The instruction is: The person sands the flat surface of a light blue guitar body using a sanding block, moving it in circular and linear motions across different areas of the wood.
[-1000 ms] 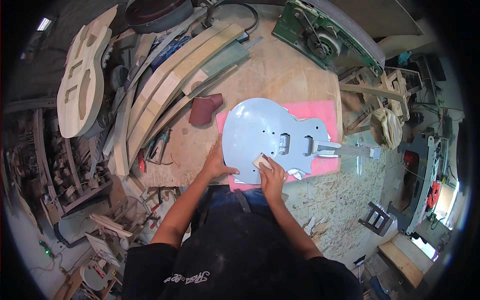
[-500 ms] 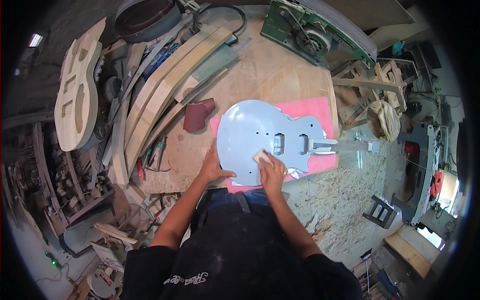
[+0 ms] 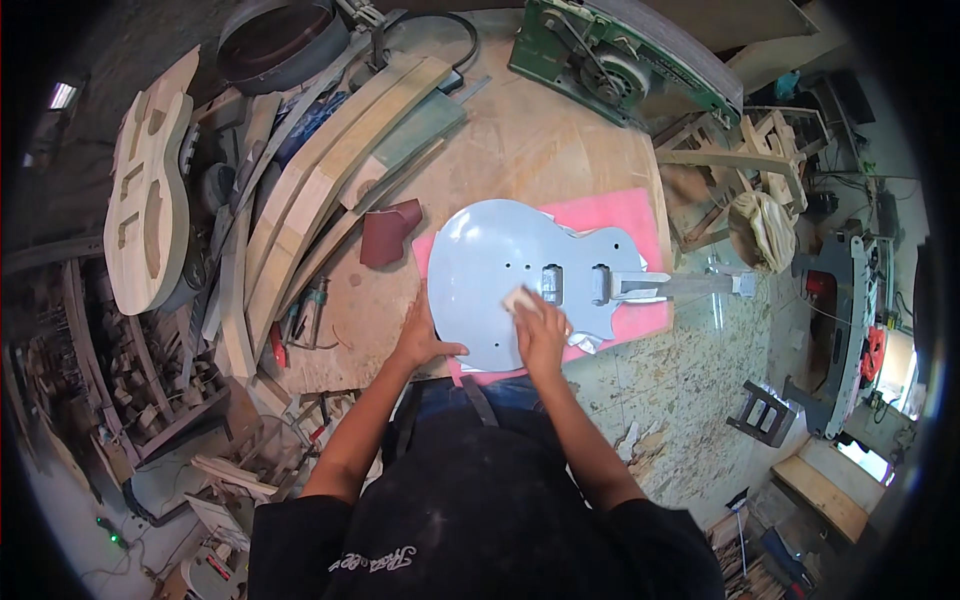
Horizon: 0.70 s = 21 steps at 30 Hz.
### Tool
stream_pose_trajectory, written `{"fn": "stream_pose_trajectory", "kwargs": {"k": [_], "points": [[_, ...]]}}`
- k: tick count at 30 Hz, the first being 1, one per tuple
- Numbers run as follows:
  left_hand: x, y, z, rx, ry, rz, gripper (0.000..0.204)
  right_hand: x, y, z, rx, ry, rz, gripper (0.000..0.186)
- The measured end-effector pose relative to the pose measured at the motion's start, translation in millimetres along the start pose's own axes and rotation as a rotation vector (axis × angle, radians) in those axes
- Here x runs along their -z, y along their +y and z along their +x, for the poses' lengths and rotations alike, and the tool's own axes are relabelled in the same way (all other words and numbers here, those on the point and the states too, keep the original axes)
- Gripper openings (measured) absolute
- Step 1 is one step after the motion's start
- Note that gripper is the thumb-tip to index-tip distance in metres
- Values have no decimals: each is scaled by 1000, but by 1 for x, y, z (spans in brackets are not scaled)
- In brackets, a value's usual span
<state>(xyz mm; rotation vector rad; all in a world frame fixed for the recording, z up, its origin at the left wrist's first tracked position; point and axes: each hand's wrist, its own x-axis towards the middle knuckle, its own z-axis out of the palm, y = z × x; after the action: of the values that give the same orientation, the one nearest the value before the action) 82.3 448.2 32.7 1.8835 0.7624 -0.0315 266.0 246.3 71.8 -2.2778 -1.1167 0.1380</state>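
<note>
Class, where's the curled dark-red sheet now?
In the head view, the curled dark-red sheet lies on the brown wooden tabletop, left of the pale-blue guitar body, beside curved wooden beams.

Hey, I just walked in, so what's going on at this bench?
A person is working over a pale grey-blue guitar lying face up on a pink sheet on the bench. Their right hand holds a small pale block at the guitar's face. The left hand rests at its near left edge, thumb on top. A reddish-brown sheet lies on the bench to the left.
</note>
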Motion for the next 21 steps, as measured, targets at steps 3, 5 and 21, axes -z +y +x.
{"fn": "stream_pose_trajectory", "kwargs": {"k": [3,5,21], "points": [[-6,-1,0,-24,9,13,163,-4,4,99,-129,-7,-40,31],[-1,9,4,44,-31,21,163,-8,11,108,-163,22,-7,30],[2,13,4,18,-13,-60,164,-9,17,82,-117,86,-71,35]]}}
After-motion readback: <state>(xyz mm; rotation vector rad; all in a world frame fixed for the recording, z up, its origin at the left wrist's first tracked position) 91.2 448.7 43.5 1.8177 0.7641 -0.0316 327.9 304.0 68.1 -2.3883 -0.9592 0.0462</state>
